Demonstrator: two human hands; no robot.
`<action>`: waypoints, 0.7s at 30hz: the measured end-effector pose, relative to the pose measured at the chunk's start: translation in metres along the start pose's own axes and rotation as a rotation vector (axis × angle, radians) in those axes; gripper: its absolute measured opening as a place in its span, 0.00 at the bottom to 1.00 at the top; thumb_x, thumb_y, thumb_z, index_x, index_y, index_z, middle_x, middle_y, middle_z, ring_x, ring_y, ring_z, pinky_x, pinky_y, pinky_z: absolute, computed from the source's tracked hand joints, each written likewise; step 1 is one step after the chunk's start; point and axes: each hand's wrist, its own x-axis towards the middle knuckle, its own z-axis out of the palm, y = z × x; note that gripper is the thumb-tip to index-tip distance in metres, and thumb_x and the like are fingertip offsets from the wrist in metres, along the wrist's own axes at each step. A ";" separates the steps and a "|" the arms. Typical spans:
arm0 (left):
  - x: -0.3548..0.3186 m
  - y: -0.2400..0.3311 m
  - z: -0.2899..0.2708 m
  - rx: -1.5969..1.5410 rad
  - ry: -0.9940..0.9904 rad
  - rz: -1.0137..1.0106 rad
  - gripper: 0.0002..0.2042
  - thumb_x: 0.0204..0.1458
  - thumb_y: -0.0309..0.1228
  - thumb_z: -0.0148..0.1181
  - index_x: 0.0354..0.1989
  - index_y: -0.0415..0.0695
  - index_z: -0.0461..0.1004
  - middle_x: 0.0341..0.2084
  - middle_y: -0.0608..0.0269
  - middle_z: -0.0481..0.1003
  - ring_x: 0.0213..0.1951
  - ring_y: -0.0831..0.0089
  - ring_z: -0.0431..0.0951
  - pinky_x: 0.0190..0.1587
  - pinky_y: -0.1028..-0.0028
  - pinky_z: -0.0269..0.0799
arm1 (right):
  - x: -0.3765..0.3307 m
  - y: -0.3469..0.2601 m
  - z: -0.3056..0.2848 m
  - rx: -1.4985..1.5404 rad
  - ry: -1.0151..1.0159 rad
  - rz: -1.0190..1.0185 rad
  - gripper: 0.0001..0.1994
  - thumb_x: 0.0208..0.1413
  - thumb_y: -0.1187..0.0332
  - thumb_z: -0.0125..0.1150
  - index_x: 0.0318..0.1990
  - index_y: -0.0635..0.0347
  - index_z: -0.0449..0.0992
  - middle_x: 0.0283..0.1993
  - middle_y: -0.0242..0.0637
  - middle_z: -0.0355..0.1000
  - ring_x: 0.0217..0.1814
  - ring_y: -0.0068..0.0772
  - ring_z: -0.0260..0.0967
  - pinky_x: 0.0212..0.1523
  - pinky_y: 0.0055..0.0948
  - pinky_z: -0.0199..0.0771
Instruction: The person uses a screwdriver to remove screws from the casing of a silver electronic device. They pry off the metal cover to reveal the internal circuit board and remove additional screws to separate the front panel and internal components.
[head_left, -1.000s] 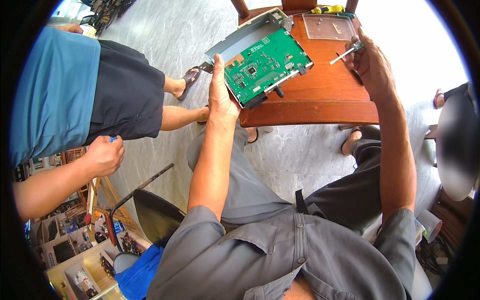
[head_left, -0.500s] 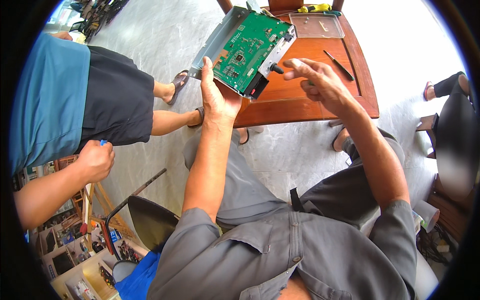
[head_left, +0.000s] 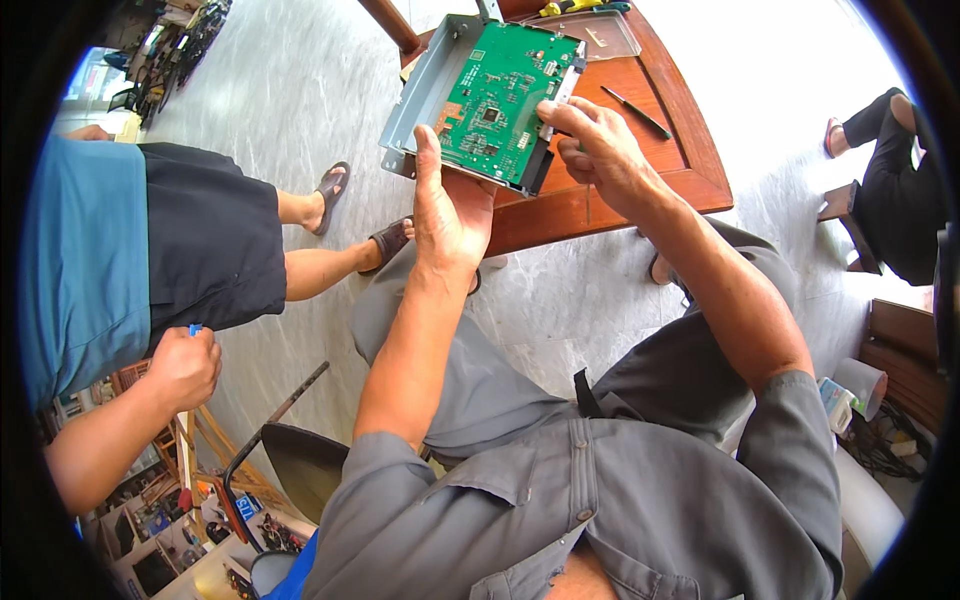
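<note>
My left hand [head_left: 452,225] supports an electronic unit from below, its thumb up along the near edge. The unit has a grey metal casing [head_left: 412,122] with a green circuit board [head_left: 505,85] facing up. At the unit's right edge my right hand [head_left: 603,150] is closed, thumb and forefinger pressed against the edge and the other fingers curled. Those fingers cover the spot where a black knob stuck out before. The unit is tilted and held above a wooden chair seat [head_left: 690,180].
On the seat lie a thin dark screwdriver [head_left: 636,112], a clear plastic tray [head_left: 615,38] and a yellow-handled tool [head_left: 565,7]. A person in a teal shirt [head_left: 90,250] stands close at left, holding a small blue item [head_left: 195,329]. Another person's leg [head_left: 875,120] shows at right.
My right hand has closed in on the unit's right edge and now hides the black knob. The unit has turned, so its knob side shows less. The whole view has shifted slightly.
</note>
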 end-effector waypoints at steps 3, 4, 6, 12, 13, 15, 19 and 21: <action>-0.005 0.003 -0.004 0.011 -0.117 -0.027 0.32 0.62 0.50 0.63 0.67 0.44 0.64 0.59 0.61 0.74 0.57 0.66 0.78 0.57 0.64 0.79 | 0.001 -0.008 -0.014 0.108 -0.026 -0.021 0.21 0.59 0.49 0.66 0.44 0.60 0.73 0.21 0.16 0.51 0.19 0.09 0.43 0.21 0.19 0.41; -0.007 0.006 -0.005 0.144 -0.164 -0.053 0.30 0.62 0.48 0.64 0.66 0.43 0.65 0.58 0.60 0.75 0.57 0.64 0.78 0.55 0.63 0.80 | 0.002 -0.012 -0.019 0.140 -0.041 -0.028 0.20 0.60 0.50 0.65 0.43 0.59 0.72 0.22 0.16 0.51 0.19 0.09 0.43 0.21 0.19 0.41; -0.013 0.018 -0.001 0.408 -0.253 -0.102 0.27 0.62 0.44 0.65 0.64 0.42 0.67 0.56 0.58 0.76 0.56 0.62 0.79 0.53 0.61 0.82 | 0.000 -0.021 -0.031 0.156 -0.021 -0.048 0.18 0.60 0.50 0.65 0.40 0.55 0.72 0.24 0.16 0.52 0.22 0.07 0.45 0.22 0.17 0.42; -0.001 0.037 -0.034 0.099 -0.083 -0.245 0.28 0.69 0.54 0.46 0.61 0.39 0.70 0.52 0.52 0.79 0.55 0.58 0.81 0.53 0.54 0.82 | -0.008 -0.041 -0.057 -0.048 -0.106 -0.116 0.21 0.59 0.44 0.63 0.37 0.53 0.72 0.25 0.16 0.56 0.21 0.06 0.46 0.22 0.13 0.44; -0.001 0.040 -0.029 0.069 -0.063 -0.274 0.31 0.68 0.57 0.44 0.61 0.40 0.70 0.52 0.52 0.79 0.55 0.59 0.81 0.54 0.54 0.81 | -0.009 -0.039 -0.061 -0.087 -0.121 -0.108 0.21 0.59 0.44 0.63 0.37 0.53 0.72 0.25 0.16 0.56 0.21 0.06 0.46 0.21 0.13 0.44; -0.001 0.036 -0.019 0.074 -0.049 -0.278 0.38 0.65 0.66 0.39 0.63 0.41 0.69 0.54 0.53 0.78 0.55 0.61 0.81 0.57 0.54 0.78 | -0.010 -0.038 -0.062 -0.158 -0.154 -0.083 0.21 0.57 0.44 0.63 0.37 0.53 0.73 0.25 0.15 0.56 0.21 0.05 0.46 0.21 0.14 0.44; -0.003 0.028 -0.015 0.142 0.015 -0.282 0.35 0.57 0.63 0.61 0.59 0.41 0.73 0.48 0.62 0.80 0.48 0.68 0.80 0.54 0.65 0.77 | -0.008 -0.039 -0.056 -0.245 -0.191 0.022 0.23 0.55 0.43 0.64 0.40 0.55 0.75 0.24 0.15 0.58 0.20 0.05 0.47 0.20 0.14 0.43; -0.005 0.027 -0.016 0.192 0.047 -0.284 0.30 0.56 0.54 0.66 0.56 0.42 0.75 0.47 0.63 0.80 0.47 0.69 0.80 0.53 0.66 0.77 | -0.004 -0.038 -0.056 -0.258 -0.195 0.056 0.24 0.55 0.43 0.65 0.43 0.57 0.77 0.25 0.15 0.60 0.20 0.06 0.48 0.19 0.14 0.44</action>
